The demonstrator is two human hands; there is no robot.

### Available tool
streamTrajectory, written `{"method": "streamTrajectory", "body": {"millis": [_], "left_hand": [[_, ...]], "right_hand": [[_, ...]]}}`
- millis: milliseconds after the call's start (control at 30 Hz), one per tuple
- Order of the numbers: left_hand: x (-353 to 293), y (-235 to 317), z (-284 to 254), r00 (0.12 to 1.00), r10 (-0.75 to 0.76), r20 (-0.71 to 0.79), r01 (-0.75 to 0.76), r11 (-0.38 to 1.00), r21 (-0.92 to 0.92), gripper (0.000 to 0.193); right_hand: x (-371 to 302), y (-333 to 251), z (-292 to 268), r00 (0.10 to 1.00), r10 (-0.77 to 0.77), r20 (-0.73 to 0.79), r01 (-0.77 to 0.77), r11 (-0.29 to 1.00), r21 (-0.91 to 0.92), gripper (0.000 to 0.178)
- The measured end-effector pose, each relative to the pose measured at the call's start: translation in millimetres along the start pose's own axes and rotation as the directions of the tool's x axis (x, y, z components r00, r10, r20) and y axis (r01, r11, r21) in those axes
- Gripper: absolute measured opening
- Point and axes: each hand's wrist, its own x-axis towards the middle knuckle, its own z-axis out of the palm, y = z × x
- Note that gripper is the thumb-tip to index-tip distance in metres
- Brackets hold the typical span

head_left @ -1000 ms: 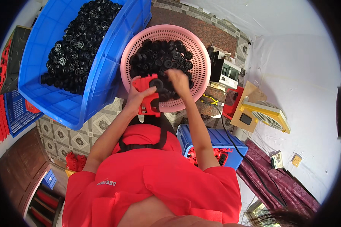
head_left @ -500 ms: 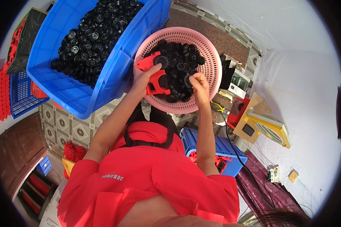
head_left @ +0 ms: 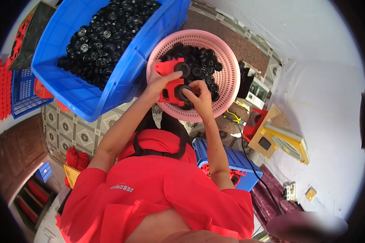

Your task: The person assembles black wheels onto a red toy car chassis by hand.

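Note:
In my left hand (head_left: pixel 155 88) is a red plastic toy vehicle body (head_left: pixel 167 67), held over the pink perforated basket (head_left: pixel 230 52). One black wheel (head_left: pixel 184 70) sits at its upper part, under my left thumb. My right hand (head_left: pixel 201 100) pinches another black wheel (head_left: pixel 183 92) against the lower part of the body. Whether this wheel is seated cannot be seen. Many loose black wheels (head_left: pixel 210 64) lie in the basket below both hands.
A large blue tub (head_left: pixel 127 69) heaped with black wheels (head_left: pixel 101 46) stands left of the basket. Yellow-handled pliers (head_left: pixel 233 116) and a yellow-framed device (head_left: pixel 292 143) are at the right. Beside my right forearm is a blue bin (head_left: pixel 247 182) with red parts. Red pieces (head_left: pixel 0 95) stack at far left.
My right hand has moved left from the basket's middle, bringing a wheel to the lower part of the red body. My left hand, still gripping the body, has shifted slightly right.

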Motion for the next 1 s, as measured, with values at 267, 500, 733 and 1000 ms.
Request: {"method": "streamTrajectory", "body": {"millis": [267, 500, 733, 1000], "left_hand": [[-6, -1, 15, 0.992, -0.121, 0.016, 0.122, 0.992, -0.027, 0.101], [-12, 15, 10, 0.987, -0.147, 0.071, 0.141, 0.986, 0.093, 0.118], [-40, 7, -4, 0.960, -0.076, 0.271, -0.029, 0.931, 0.363, 0.148], [-50, -1, 2, 0.947, 0.045, 0.318, -0.091, 0.987, 0.133, 0.143]], "right_hand": [[-15, -2, -2, 0.987, -0.041, -0.155, 0.087, 0.949, 0.302, 0.027], [-13, -7, 9, 0.990, 0.121, -0.065, -0.086, 0.915, 0.395, 0.033], [-17, 2, 11, 0.971, 0.220, 0.094, -0.224, 0.701, 0.677, 0.062], [-26, -2, 4, 0.978, 0.163, 0.132, -0.209, 0.682, 0.701, 0.060]]}}
